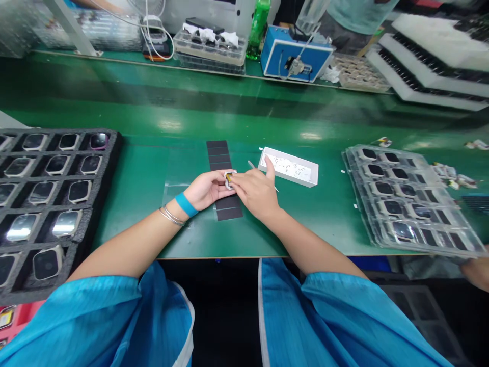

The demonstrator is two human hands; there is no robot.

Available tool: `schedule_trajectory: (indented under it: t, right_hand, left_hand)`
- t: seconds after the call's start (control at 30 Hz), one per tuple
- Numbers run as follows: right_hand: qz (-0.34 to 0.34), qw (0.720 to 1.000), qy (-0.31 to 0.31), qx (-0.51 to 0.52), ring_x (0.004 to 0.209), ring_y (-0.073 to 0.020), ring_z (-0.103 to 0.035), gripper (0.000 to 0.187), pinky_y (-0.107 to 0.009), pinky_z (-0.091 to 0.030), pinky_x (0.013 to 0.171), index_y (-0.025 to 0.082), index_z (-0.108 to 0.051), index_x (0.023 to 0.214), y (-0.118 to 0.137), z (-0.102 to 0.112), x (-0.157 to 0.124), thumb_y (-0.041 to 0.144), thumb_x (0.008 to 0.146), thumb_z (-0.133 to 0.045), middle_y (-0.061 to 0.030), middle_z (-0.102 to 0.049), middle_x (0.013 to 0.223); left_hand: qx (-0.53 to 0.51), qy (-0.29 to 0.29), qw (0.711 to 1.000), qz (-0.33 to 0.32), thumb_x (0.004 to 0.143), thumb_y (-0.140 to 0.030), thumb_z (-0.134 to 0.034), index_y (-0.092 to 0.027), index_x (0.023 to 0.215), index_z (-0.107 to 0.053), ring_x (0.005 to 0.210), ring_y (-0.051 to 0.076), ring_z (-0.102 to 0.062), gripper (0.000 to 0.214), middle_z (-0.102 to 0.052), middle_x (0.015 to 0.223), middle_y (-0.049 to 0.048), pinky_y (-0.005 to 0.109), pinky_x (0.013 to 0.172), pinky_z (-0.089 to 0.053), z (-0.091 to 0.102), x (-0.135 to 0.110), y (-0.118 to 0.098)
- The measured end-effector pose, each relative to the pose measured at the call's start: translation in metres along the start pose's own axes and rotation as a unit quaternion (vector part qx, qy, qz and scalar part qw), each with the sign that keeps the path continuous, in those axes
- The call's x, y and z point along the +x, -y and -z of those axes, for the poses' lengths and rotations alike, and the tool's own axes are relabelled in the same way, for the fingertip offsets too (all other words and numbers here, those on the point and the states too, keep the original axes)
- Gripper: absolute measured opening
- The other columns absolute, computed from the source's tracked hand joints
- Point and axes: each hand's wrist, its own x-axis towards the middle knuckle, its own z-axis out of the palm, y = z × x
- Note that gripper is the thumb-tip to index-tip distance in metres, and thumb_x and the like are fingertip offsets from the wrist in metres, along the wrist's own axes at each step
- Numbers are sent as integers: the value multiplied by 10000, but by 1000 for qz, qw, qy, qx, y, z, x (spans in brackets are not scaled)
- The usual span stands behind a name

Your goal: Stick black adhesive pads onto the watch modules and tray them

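My left hand (208,188) is curled around a small watch case (229,179) with a yellow part showing inside, held over a dark segmented strip (225,204) on the green bench. My right hand (256,191) meets it from the right, fingers pinched at the case, the index finger raised. A thin tool, perhaps tweezers (252,165), sticks out behind that hand; whether the hand grips it I cannot tell. Just beyond lies a shallow white tray (311,171) of tiny parts.
A black foam tray (110,158) of several watch cases fills the left. A clear plastic tray (451,239) of watch cases lies at right, another person's hand (477,272) at its corner. Across the green conveyor stand a blue box (290,56), a green bottle (259,28) and more trays.
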Motion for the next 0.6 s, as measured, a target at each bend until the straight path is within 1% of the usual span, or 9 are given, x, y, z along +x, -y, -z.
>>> schedule_trajectory:
  t: [0.07, 0.13, 0.2, 0.23, 0.27, 0.33, 0.43, 0.5, 0.6]
  right_hand:
    - [19, 1000, 12, -20, 892, -184, -597, 190, -622, -110, 1188, 269, -729, 956, -2, -2, -1, 246, 958, -540, 2, -727, 1005]
    - [15, 1000, 16, 2, 951, -189, -598, 156, -587, -214, 1174, 257, -725, 948, -5, -4, -1, 250, 944, -569, -12, -713, 1041]
    - [-33, 997, 6, 74, 1050, -204, -586, 113, -511, -364, 1119, 235, -703, 979, -9, -6, 0, 270, 901, -628, -48, -672, 1104]
    - [-70, 989, -1, 130, 1094, -211, -577, 173, -468, -435, 1069, 226, -678, 1031, -12, -7, 0, 287, 870, -662, -68, -640, 1155]
    - [-111, 974, 1, 197, 1121, -215, -575, 286, -431, -489, 1015, 223, -642, 1105, -14, -8, 0, 307, 837, -692, -85, -604, 1210]
    - [-178, 923, 41, 338, 1095, -214, -605, 501, -393, -548, 931, 227, -545, 1240, -17, -11, 0, 358, 790, -722, -101, -576, 1251]
    - [-223, 845, 120, 470, 1013, -201, -654, 573, -381, -557, 919, 226, -502, 1270, -17, -12, 0, 409, 775, -725, -84, -643, 1155]
    - [-230, 830, 118, 494, 1025, -206, -658, 552, -375, -551, 935, 219, -525, 1233, -13, -11, 0, 426, 767, -737, -80, -666, 1121]
    - [-232, 832, 88, 496, 1062, -221, -656, 562, -378, -552, 940, 218, -545, 1216, -9, -10, 1, 457, 753, -754, -86, -669, 1141]
  left_hand:
    - [-4, -5, 1000, -4, 778, -61, -559, -95, 946, -691, 768, 134, -676, 217, -711, 846, 76, 293, 814, -577, 3, 2, -1]
    - [14, 5, 1000, -20, 792, -79, -613, -106, 974, -688, 776, 124, -673, 199, -713, 864, 70, 287, 836, -568, 5, 3, -1]
    - [35, 22, 998, -40, 781, -89, -666, -119, 1010, -683, 814, 128, -679, 232, -718, 922, 71, 294, 857, -561, 8, 4, 0]
    - [45, 30, 997, -52, 770, -104, -695, -125, 1021, -683, 832, 134, -681, 252, -719, 952, 75, 300, 861, -559, 9, 4, 0]
    - [56, 39, 996, -64, 754, -124, -725, -131, 1029, -684, 847, 141, -684, 278, -721, 979, 78, 305, 863, -557, 10, 4, 1]
    - [82, 59, 991, -86, 711, -176, -787, -141, 1034, -689, 864, 154, -687, 340, -726, 1001, 84, 315, 866, -554, 11, 5, 3]
    - [123, 86, 982, -117, 652, -280, -850, -147, 1049, -694, 892, 182, -694, 447, -736, 995, 95, 335, 874, -549, 11, 6, 6]
    - [141, 94, 976, -138, 636, -334, -862, -148, 1070, -692, 922, 205, -696, 501, -739, 998, 103, 349, 876, -549, 10, 6, 7]
    - [148, 100, 971, -159, 626, -375, -865, -149, 1084, -693, 938, 218, -697, 539, -739, 1011, 106, 364, 884, -551, 10, 7, 9]
